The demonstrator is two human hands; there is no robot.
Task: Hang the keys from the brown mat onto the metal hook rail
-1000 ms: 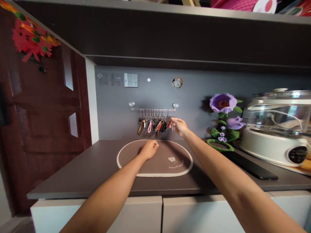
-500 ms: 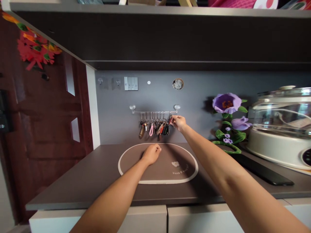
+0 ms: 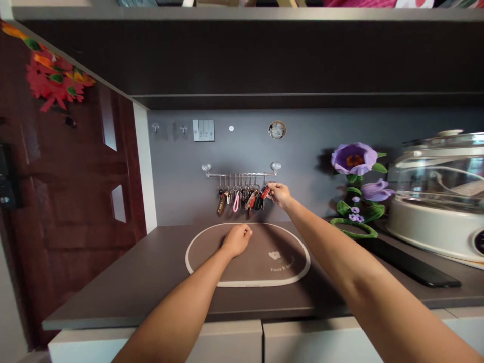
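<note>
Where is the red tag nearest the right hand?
In the head view, right of centre, the red tag is at the fingertips of the right hand, below the right end of the rail.

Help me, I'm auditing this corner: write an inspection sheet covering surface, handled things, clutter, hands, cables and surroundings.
Surface: dark brown countertop bearing a brown oval mat with a pale rim.
Handled things: small red rectangular tag below a clear wall-mounted rail hung with keys.
Clutter: flat black rectangular slab and purple flower ornament, both at right.
Hands: left hand curled at the mat, palm hidden; right hand pinching the tag's upper end.
Cables: white curved cord, seen through the clear-topped white appliance.
Surroundings: dark red panelled door at left; dark shelf overhead.
</note>
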